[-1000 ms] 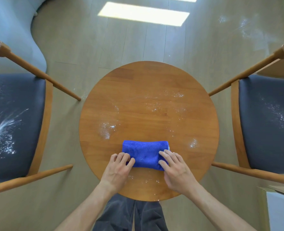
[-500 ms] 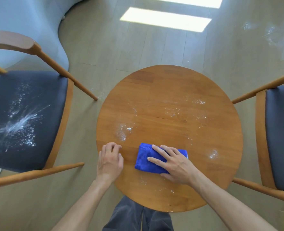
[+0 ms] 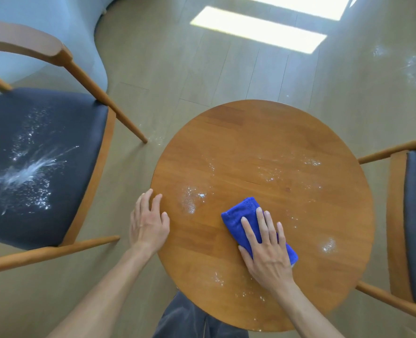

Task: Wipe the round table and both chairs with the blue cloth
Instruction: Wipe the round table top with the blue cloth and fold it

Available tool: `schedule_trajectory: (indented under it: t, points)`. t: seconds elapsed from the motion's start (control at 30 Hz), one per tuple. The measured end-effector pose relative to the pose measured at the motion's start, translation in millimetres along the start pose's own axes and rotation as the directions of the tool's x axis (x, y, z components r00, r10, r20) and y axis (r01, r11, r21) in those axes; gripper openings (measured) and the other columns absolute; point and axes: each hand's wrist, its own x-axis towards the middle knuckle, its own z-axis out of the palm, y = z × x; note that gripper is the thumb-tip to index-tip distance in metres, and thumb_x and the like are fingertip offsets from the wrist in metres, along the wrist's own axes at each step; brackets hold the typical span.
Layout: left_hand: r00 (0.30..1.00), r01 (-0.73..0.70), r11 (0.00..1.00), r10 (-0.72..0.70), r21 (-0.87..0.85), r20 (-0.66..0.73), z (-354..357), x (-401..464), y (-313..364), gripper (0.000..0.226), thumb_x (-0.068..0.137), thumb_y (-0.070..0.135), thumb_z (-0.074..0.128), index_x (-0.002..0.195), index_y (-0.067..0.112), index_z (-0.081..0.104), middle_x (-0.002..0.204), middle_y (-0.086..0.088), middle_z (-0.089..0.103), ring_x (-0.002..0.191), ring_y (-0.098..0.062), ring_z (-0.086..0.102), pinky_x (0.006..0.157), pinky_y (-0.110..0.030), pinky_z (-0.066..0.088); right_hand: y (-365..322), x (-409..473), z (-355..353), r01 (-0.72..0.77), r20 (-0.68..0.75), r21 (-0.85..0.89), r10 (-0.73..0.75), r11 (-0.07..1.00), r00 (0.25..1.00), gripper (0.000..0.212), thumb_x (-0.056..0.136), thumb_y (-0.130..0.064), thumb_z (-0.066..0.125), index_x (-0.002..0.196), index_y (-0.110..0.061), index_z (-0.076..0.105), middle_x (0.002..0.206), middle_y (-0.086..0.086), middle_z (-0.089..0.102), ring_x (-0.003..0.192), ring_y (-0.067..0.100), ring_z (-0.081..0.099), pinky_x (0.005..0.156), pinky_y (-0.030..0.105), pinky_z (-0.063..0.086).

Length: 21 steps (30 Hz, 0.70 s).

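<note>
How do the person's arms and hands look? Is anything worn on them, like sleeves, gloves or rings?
Both forearms are bare up to the picture's edge: no sleeves show. The left hand and the right hand have no gloves, and no ring, watch or bracelet is visible. The fingers are long and slim, with short nails. No markings show on them.

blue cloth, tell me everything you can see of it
The blue cloth is bright blue with a fuzzy, towel-like pile, folded into a thick oblong pad. It lies flat on the round wooden table, angled with its long side running from upper left to lower right. The right hand presses on it with straight, spread fingers, covering its lower part. White powder specks lie around it.
</note>
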Motion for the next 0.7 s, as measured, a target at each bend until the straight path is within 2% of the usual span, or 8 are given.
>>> schedule_trajectory:
  t: [0.07,0.17,0.27,0.37,0.43,0.57,0.7]
  points:
    - [0.997,-0.069,0.997,0.069,0.033,0.019,0,3,-3,0.053,0.096,0.024,0.044,0.147,0.016,0.033,0.159,-0.005,0.017,0.147,-0.021,0.011,0.116,-0.039,0.021,2,8,4,0.065,-0.019,0.013,-0.065,0.998,0.998,0.058,0.091,-0.037,0.049,0.144,-0.016,0.045,0.155,0.021,0.027,0.142,0.038,0.029,0.108,0.058,0.033]
    - [0.977,-0.205,0.971,0.196,0.124,0.082,1,12,-5,0.059,0.099,0.028,0.037,0.153,0.021,0.016,0.162,-0.002,0.001,0.149,-0.019,-0.004,0.121,-0.036,0.006,0,24,6,0.151,-0.043,0.023,-0.150,0.988,0.988,0.055,0.090,-0.033,0.049,0.144,-0.018,0.046,0.155,0.019,0.028,0.143,0.037,0.027,0.108,0.060,0.030]
    - [0.961,-0.269,0.943,0.249,0.196,0.118,2,26,-4,0.060,0.100,0.034,0.029,0.153,0.026,0.001,0.161,0.000,-0.012,0.147,-0.018,-0.017,0.119,-0.034,-0.006,-4,38,6,0.208,-0.040,0.021,-0.207,0.978,0.978,0.055,0.091,-0.035,0.050,0.143,-0.019,0.047,0.155,0.018,0.030,0.144,0.037,0.025,0.108,0.060,0.030]
    - [0.957,-0.287,0.934,0.272,0.211,0.098,3,36,-3,0.060,0.101,0.034,0.027,0.153,0.026,-0.001,0.161,-0.001,-0.013,0.146,-0.017,-0.018,0.117,-0.032,-0.010,-13,45,7,0.231,-0.027,0.037,-0.230,0.972,0.973,0.060,0.090,-0.044,0.052,0.144,-0.018,0.046,0.155,0.015,0.030,0.144,0.038,0.024,0.108,0.059,0.029]
    - [0.954,-0.299,0.936,0.289,0.187,0.078,4,40,-2,0.060,0.101,0.033,0.028,0.152,0.025,-0.001,0.161,0.000,-0.012,0.147,-0.016,-0.017,0.117,-0.031,-0.011,-21,46,7,0.299,-0.012,0.051,-0.299,0.953,0.954,0.064,0.090,-0.046,0.054,0.146,-0.016,0.042,0.157,0.011,0.029,0.145,0.037,0.023,0.109,0.057,0.029]
    - [0.939,-0.342,0.932,0.334,0.118,0.080,3,50,2,0.058,0.102,0.036,0.029,0.151,0.026,-0.001,0.160,0.000,-0.010,0.147,-0.016,-0.016,0.119,-0.032,-0.010,-42,48,6,0.518,0.013,0.077,-0.520,0.852,0.854,0.068,0.089,-0.043,0.056,0.148,-0.013,0.038,0.158,0.007,0.027,0.146,0.033,0.023,0.111,0.051,0.028]
    - [0.923,-0.381,0.923,0.376,0.053,0.084,-5,77,9,0.055,0.102,0.036,0.024,0.152,0.025,0.004,0.161,0.000,-0.007,0.147,-0.015,-0.014,0.121,-0.036,-0.005,-63,55,12,0.685,0.046,0.027,-0.685,0.728,0.727,0.064,0.091,-0.048,0.052,0.147,-0.020,0.039,0.158,0.002,0.028,0.145,0.028,0.027,0.114,0.048,0.030]
